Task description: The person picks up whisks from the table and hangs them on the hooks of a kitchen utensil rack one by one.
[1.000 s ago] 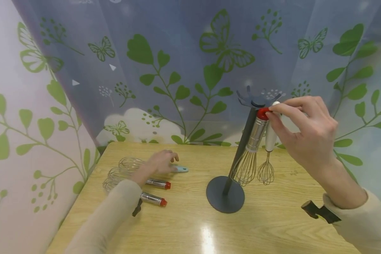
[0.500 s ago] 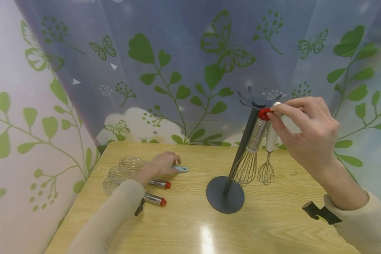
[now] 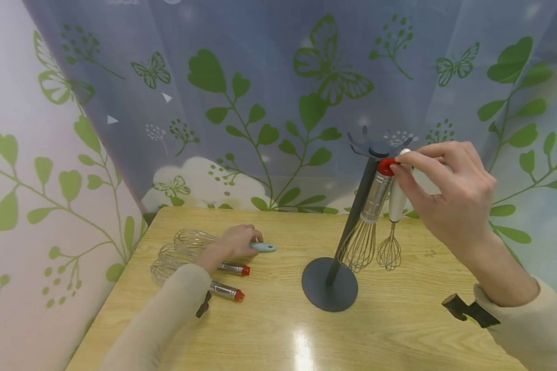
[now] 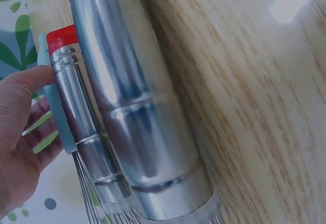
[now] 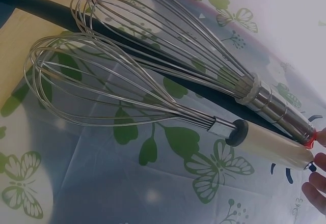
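Observation:
My right hand (image 3: 450,190) pinches the red end of a steel-handled balloon whisk (image 3: 377,196) between thumb and fingertips, at the hooked top of a dark upright stand (image 3: 330,288). That whisk hangs wires down. Beside it hangs a whisk with a cream handle (image 3: 396,203). On the table my left hand (image 3: 234,241) has its thumb and fingers about the light blue handle (image 3: 263,247) of a lying whisk; in the left wrist view the thumb lies against this blue handle (image 4: 60,117). Two more steel-handled whisks with red ends (image 3: 234,268) (image 3: 227,291) lie next to it, partly behind my left arm.
The wooden table (image 3: 278,330) runs back to a patterned curtain (image 3: 260,103) with green leaves and butterflies. The stand's other hooks (image 3: 359,141) spread out at its top, left of my right hand.
My left hand has shifted slightly right and its fingers have settled lower around the light blue handle. My right hand and the hanging whisks hardly move.

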`<state>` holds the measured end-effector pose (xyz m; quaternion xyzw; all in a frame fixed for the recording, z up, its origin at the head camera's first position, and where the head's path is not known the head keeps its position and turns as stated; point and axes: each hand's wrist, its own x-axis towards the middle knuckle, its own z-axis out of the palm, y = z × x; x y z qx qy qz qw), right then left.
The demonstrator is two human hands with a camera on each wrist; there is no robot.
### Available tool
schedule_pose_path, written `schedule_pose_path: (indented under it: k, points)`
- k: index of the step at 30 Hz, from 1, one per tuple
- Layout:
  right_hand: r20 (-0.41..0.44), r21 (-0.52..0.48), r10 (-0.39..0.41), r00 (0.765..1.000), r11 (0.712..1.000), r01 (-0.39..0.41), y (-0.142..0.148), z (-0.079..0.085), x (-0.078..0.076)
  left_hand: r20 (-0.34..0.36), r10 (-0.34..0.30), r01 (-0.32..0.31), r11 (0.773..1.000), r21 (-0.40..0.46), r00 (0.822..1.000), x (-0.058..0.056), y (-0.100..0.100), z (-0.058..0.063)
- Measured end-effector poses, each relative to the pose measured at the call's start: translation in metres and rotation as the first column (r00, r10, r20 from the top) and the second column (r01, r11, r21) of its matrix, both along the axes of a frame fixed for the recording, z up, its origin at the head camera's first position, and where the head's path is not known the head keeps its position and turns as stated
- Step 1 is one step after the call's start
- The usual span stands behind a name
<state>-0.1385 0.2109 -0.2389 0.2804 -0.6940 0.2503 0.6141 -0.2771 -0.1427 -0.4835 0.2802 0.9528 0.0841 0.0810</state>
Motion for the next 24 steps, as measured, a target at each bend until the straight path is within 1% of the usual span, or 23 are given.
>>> schedule_pose_path:
  k: [11,18,24]
  points:
    - [-0.009,-0.006,-0.001,1.0,1.0,0.001,-0.0007,-0.0008,-0.0008,-0.013,0.004,-0.004,1.0,0.018,1.0,0.0008,0.0014,0.0031]
    - [-0.007,-0.01,-0.001,1.0,1.0,0.001,-0.0005,-0.0011,-0.0014,-0.048,0.02,-0.017,0.998,0.055,0.999,0.0014,0.0017,0.008]
    - [-0.007,-0.006,0.004,1.0,1.0,-0.004,-0.0019,0.0002,-0.0014,-0.055,0.04,-0.035,0.997,0.074,0.998,0.0003,0.0032,0.0094]
